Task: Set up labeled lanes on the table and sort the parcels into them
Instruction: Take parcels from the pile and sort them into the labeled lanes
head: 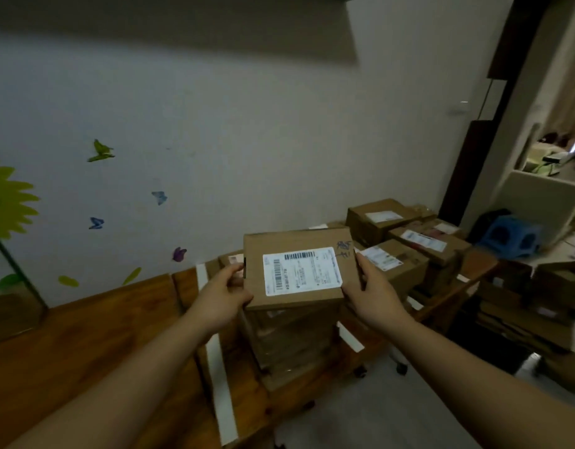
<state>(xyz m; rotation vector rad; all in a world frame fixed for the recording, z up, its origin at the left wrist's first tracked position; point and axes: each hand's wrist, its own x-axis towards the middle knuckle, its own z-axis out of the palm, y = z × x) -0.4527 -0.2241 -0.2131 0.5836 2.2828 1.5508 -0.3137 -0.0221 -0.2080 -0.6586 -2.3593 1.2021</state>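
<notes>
Both hands hold a box [295, 243] by its top edges, label [301, 271] facing up. The left hand [221, 294] pinches the left edge, thumb on top and fingers curled under. The right hand [373, 298] grips the right edge likewise. The box is over the table [85, 335], between 2 tape strips [222, 380]. I cannot tell whether it rests there. More parcels [409, 244] crowd the far right end.

Sunflower decal [4, 196] and butterfly stickers [100, 151] on the wall [247, 140]; blue stool [509, 236] beyond.
</notes>
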